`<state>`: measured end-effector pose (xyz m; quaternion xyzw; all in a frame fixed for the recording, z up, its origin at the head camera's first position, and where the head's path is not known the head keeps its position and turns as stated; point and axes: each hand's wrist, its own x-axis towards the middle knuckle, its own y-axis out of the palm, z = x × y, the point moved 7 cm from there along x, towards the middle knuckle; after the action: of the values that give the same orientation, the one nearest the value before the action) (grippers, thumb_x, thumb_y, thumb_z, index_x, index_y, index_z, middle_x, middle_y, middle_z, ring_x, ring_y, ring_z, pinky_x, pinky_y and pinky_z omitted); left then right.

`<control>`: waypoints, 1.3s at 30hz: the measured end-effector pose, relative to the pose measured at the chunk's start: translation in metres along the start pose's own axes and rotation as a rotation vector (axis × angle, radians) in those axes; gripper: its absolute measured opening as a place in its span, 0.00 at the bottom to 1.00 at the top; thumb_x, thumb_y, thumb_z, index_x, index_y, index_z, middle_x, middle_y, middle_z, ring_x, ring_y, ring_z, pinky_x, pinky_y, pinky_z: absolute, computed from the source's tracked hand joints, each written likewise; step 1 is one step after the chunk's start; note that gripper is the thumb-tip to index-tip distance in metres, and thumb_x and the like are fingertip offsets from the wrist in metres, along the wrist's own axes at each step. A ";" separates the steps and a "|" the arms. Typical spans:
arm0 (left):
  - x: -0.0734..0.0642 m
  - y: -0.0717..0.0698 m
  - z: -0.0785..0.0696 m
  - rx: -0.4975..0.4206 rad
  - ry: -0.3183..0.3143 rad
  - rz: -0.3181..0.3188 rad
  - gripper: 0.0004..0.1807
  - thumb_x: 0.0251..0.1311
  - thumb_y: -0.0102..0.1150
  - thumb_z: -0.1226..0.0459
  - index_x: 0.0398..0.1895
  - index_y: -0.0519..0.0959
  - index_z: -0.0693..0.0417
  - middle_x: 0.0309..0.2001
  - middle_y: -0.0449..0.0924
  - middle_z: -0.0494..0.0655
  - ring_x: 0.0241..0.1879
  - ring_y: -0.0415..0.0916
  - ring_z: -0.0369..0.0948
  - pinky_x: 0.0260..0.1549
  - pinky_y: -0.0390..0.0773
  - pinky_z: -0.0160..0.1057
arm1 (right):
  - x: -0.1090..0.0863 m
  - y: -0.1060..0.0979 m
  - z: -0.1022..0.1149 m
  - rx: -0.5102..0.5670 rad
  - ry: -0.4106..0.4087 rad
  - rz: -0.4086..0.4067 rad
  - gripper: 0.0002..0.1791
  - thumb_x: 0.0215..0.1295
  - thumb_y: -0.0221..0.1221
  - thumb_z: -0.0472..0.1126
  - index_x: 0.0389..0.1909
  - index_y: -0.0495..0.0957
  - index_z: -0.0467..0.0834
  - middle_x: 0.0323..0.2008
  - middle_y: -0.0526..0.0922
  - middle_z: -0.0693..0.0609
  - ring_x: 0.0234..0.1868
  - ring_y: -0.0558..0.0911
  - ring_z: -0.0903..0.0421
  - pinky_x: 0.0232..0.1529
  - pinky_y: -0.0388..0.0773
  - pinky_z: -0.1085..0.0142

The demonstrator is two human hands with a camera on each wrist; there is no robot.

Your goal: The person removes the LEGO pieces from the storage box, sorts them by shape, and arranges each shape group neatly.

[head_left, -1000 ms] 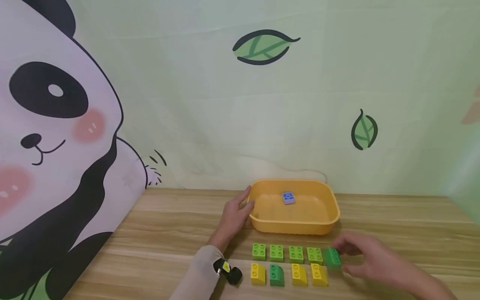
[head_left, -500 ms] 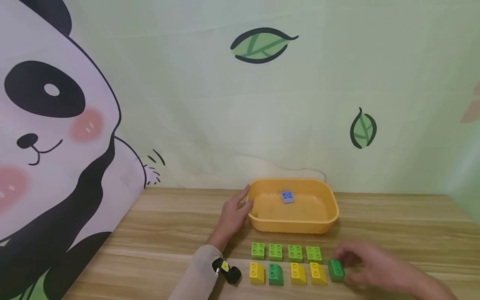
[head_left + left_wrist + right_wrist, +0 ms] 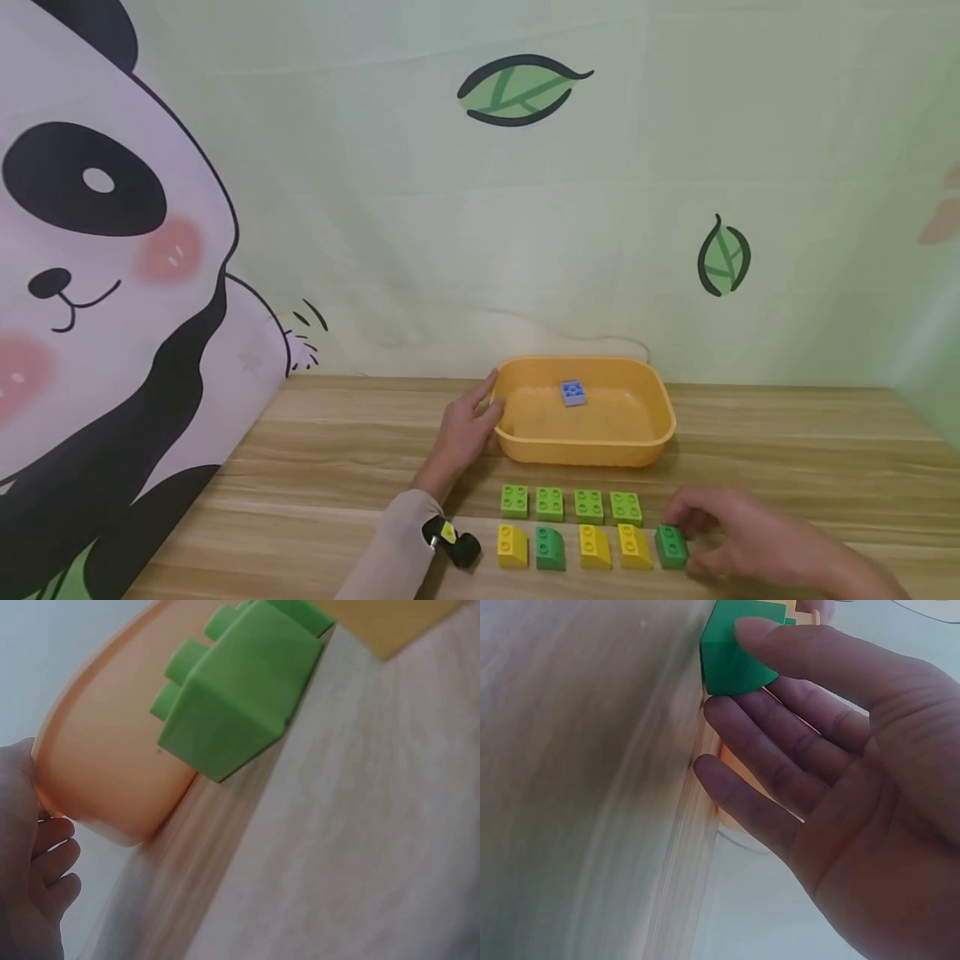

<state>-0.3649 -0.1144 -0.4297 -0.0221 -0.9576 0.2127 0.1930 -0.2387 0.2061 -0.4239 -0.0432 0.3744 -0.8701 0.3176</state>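
Note:
My left hand (image 3: 459, 435) grips the left end of an orange-yellow plastic basin (image 3: 585, 452), thumb at the rim and the other fingers outside the wall. A dark green toy brick (image 3: 671, 547) with a curved side stands on the table at the right end of the front row. My right hand (image 3: 742, 537) pinches it; in the right wrist view the thumb (image 3: 759, 634) lies on the brick's face and the fingers reach behind it. A second dark green brick (image 3: 550, 548) stands in that row among three yellow bricks (image 3: 594, 547) with sloped sides.
Behind the front row runs a row of several lime green bricks (image 3: 549, 503), below the basin. One small purple-blue brick (image 3: 573, 393) lies inside the basin. The wood-patterned table (image 3: 337, 467) meets a pale green cloth backdrop (image 3: 390, 208) printed with a panda and leaves.
The dark green brick in my right hand has moved from the right end of the back row to the right end of the front row. The left hand keeps its place on the basin.

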 end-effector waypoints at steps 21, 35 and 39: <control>0.000 -0.001 0.002 -0.013 0.011 0.015 0.29 0.77 0.55 0.63 0.78 0.69 0.61 0.76 0.69 0.53 0.76 0.64 0.54 0.75 0.62 0.54 | -0.001 -0.002 0.003 0.086 0.047 -0.016 0.19 0.68 0.72 0.44 0.55 0.83 0.41 0.50 0.86 0.52 0.51 0.83 0.48 0.50 0.86 0.54; -0.001 -0.001 0.000 -0.015 0.012 0.014 0.29 0.77 0.55 0.63 0.78 0.69 0.61 0.75 0.69 0.54 0.76 0.65 0.54 0.75 0.63 0.54 | 0.004 -0.017 0.018 0.000 0.022 -0.193 0.18 0.71 0.69 0.48 0.55 0.83 0.42 0.52 0.87 0.51 0.51 0.84 0.51 0.52 0.86 0.50; -0.001 0.000 0.001 -0.020 0.006 0.020 0.29 0.78 0.55 0.63 0.78 0.68 0.60 0.76 0.69 0.53 0.76 0.64 0.53 0.75 0.63 0.54 | 0.004 -0.025 0.030 -0.044 -0.039 -0.281 0.17 0.73 0.68 0.45 0.57 0.83 0.42 0.54 0.87 0.48 0.53 0.85 0.48 0.52 0.87 0.49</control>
<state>-0.3644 -0.1145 -0.4305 -0.0344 -0.9588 0.2049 0.1935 -0.2453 0.1983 -0.3862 -0.1192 0.3775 -0.8966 0.1988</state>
